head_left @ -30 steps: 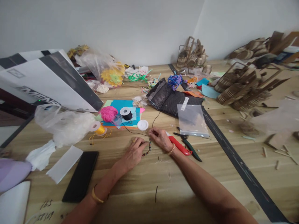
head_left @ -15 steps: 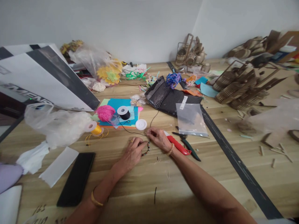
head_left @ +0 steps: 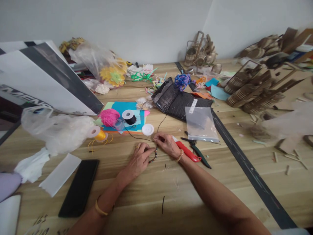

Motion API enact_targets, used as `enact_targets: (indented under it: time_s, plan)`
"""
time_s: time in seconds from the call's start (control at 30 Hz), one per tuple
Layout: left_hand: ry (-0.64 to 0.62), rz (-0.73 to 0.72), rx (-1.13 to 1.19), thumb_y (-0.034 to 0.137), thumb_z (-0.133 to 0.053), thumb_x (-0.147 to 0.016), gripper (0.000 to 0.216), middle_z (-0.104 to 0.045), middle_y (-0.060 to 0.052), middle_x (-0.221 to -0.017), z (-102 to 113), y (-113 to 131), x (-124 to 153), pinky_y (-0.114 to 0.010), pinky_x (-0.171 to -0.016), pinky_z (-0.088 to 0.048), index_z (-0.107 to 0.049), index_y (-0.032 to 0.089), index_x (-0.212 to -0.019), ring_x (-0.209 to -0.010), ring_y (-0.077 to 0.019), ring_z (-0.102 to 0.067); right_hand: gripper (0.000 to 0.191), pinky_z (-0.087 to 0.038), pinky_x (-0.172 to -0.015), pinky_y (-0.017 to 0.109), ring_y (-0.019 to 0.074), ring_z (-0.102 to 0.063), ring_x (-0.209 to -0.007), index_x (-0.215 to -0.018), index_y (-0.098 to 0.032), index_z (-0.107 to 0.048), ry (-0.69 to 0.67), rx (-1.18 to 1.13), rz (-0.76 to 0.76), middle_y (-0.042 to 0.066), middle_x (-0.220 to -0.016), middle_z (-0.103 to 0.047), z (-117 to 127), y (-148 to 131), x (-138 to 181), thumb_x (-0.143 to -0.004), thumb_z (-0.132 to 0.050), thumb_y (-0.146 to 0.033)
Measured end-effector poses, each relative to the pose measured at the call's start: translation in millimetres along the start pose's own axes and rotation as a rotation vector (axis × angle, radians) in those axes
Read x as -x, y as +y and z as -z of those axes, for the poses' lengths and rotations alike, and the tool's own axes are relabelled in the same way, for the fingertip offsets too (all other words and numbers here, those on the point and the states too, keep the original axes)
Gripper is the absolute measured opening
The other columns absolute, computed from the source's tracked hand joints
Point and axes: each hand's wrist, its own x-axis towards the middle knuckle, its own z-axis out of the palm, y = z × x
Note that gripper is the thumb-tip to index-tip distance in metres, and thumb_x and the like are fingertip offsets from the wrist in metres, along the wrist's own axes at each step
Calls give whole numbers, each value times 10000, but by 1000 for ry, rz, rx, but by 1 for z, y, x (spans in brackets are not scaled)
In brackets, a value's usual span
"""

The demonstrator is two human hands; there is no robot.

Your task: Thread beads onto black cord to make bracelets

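Observation:
A small beaded bracelet (head_left: 153,159) of dark and coloured beads curves between my hands, just above the table. My left hand (head_left: 140,157) is closed on its left side, fingers bent over the beads. My right hand (head_left: 166,143) pinches at the bracelet's upper end, where black cord (head_left: 139,138) runs between the fingers; the exact grip is too small to make out. The cord trails left towards a spool of black cord (head_left: 129,117) and up towards a black bubble mailer (head_left: 178,101). A white round lid (head_left: 147,129) lies just beyond my fingertips.
Red-handled scissors (head_left: 188,151) and dark green pliers (head_left: 199,155) lie right of my right hand. A clear zip bag (head_left: 202,125) overlaps the mailer. A black phone (head_left: 79,187), yellow thread spool (head_left: 97,133) and pink yarn (head_left: 110,117) are at left. Wooden baskets (head_left: 254,86) stand at right.
The camera view has shifted slightly. Both hands stay in nearly the same place at the bracelet, with only small finger movement.

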Motion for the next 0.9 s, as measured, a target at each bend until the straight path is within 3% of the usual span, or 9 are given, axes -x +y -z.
enact_targets:
  time_s: [0.9]
  plan:
    - [2,8,4,-10,-434,-819,426,-518,-82,-1004,0,1,1,-373,-865,-432,-648,195,-1124,-972,-214,-478,109,-371,-556,205,101,-463,-573,-758,-149,-616,-15,-2,-12,-17,-637,-554,2,-6,0,-806,-537,-207]
